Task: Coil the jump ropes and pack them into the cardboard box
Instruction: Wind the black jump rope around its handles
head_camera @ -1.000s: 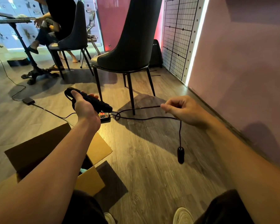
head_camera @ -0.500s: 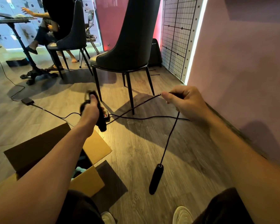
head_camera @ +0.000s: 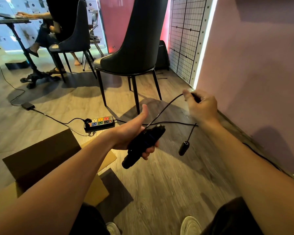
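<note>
Head view:
- Left hand (head_camera: 134,133) was clenched round the black jump rope handle (head_camera: 143,146), thumb up, held over the floor just right of the cardboard box (head_camera: 41,158).
- Right hand (head_camera: 200,107) was curled round the cord (head_camera: 165,107), up near the pink wall (head_camera: 253,73).
- The cord ran from the handle's top up to the right hand. The tail dropped from there to the small end piece (head_camera: 183,147), which dangled below the wrist.
- The box flaps were open. The left arm hid most of the inside.

My read is that this was mid-coil. To do it well:
- Lock the left grip and let the right hand lay the turns.
- Keep light tension and feed the cord through the fingers so the loops come out even.
- Stop the end piece swinging before the last turns.
- The power strip (head_camera: 100,123) cable (head_camera: 173,123) lay right under the cord in the same black, so don't snag it.
- The chair (head_camera: 134,48) legs were close, so keep the loops short.
</note>
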Available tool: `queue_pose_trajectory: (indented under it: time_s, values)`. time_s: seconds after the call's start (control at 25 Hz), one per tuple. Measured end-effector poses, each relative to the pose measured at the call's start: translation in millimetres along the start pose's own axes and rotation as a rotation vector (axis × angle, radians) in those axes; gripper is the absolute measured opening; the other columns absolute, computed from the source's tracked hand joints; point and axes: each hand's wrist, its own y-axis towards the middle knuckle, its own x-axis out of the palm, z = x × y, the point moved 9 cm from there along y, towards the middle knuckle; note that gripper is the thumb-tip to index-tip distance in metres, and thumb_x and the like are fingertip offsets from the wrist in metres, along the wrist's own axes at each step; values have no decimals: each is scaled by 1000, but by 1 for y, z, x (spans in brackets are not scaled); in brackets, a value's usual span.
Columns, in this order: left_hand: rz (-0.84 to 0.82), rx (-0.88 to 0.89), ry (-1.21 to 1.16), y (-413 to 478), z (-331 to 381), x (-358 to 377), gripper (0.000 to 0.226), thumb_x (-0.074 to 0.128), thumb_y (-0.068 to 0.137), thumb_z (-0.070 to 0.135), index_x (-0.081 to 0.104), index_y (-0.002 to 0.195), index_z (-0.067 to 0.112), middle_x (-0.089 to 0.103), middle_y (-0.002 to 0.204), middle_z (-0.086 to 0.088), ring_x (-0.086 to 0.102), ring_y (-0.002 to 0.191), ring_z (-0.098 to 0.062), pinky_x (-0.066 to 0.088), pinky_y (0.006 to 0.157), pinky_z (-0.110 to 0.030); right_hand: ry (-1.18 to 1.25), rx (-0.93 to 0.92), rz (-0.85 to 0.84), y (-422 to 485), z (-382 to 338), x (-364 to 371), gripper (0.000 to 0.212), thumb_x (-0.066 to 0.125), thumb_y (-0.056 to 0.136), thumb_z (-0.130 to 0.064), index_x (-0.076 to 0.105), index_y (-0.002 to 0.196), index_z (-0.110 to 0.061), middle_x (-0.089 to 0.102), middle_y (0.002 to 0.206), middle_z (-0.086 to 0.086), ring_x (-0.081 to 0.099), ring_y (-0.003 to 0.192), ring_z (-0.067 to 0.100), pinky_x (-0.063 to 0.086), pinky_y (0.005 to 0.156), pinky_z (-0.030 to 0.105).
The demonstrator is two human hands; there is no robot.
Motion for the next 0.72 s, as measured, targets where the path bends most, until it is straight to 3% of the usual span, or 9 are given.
queue_pose_trajectory:
  time_s: [0.08, 0.2, 0.32, 0.4, 0.52, 0.6, 0.72]
  values:
    - [-22, 156, -143, -6, 23, 6, 106, 2, 70, 95, 56, 84, 5, 50, 68, -9, 50, 60, -23, 49, 75, -37, -99, 110, -93, -2, 25, 7, 41, 66, 94, -45, 71, 70, -13, 51, 51, -10, 42, 46, 3, 37, 56, 26]
    - [-11, 428, -563, -19, 54, 0, 101, 8, 67, 100, 57, 77, 11, 45, 62, -2, 45, 52, -17, 47, 65, -30, -209, 272, -434, -21, 47, 38, 50, 64, 89, -58, 77, 73, -13, 46, 40, -14, 41, 43, 2, 38, 58, 24]
    - [52, 747, -935, -32, 72, -26, 97, 23, 72, 97, 58, 98, 10, 51, 77, -3, 52, 66, -17, 52, 75, -30, -130, 375, -780, -47, 49, 67, 60, 61, 89, -64, 75, 77, -6, 51, 55, -2, 47, 55, 12, 45, 59, 26]
    - [182, 904, -1059, -39, 71, -52, 96, 27, 77, 93, 56, 111, 8, 56, 88, -7, 56, 77, -20, 53, 86, -32, -110, 377, -932, -59, 45, 78, 55, 62, 90, -60, 71, 78, -8, 55, 64, 3, 52, 59, 14, 50, 62, 28]
    - [516, 1031, -1047, -52, 58, -94, 96, 23, 82, 88, 54, 119, 5, 60, 93, -13, 59, 83, -24, 51, 98, -39, -108, 390, -1077, -72, 42, 86, 45, 70, 88, -53, 67, 77, -10, 58, 71, 7, 57, 64, 16, 56, 69, 28]
    - [677, 1007, -943, -55, 46, -113, 94, 21, 85, 86, 54, 120, 5, 61, 95, -13, 60, 88, -25, 50, 98, -40, -40, 433, -1133, -78, 36, 89, 42, 72, 88, -49, 64, 74, -10, 57, 71, 9, 59, 64, 18, 57, 71, 30]
    - [805, 897, -778, -51, 29, -127, 91, 20, 88, 82, 54, 123, 6, 61, 90, -10, 61, 88, -24, 49, 98, -40, 2, 312, -1102, -73, 10, 91, 43, 69, 91, -46, 61, 70, -10, 55, 67, 11, 57, 60, 19, 55, 65, 29]
